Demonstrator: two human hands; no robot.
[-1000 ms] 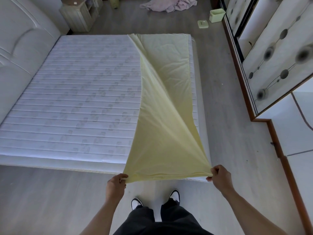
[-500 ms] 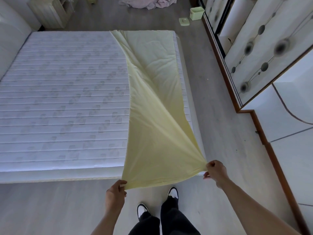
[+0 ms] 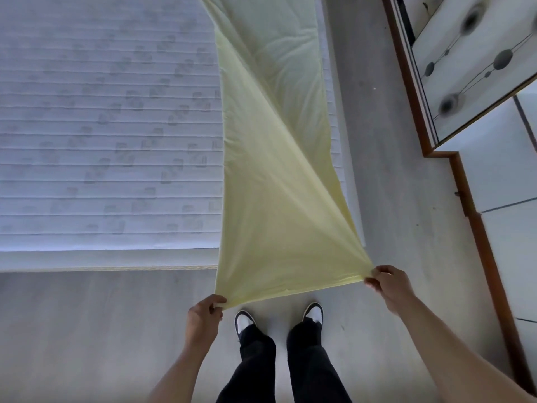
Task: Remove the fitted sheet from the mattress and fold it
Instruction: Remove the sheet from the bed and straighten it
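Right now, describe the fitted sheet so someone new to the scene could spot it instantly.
Start at the big white quilted mattress that fills the left of the view. Along its right side lies the fitted sheet, with its near end pulled off the mattress, the left hand and right hand each gripping a corner. It is the only pale yellow cloth here.

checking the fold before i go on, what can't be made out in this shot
- Far end of the sheet: head view, cut off by the top edge.
- Layers in the fold: hidden under its top layer.
- Near right mattress corner: covered by the sheet.
- Fingertips of left hand and right hand: tucked behind the cloth.
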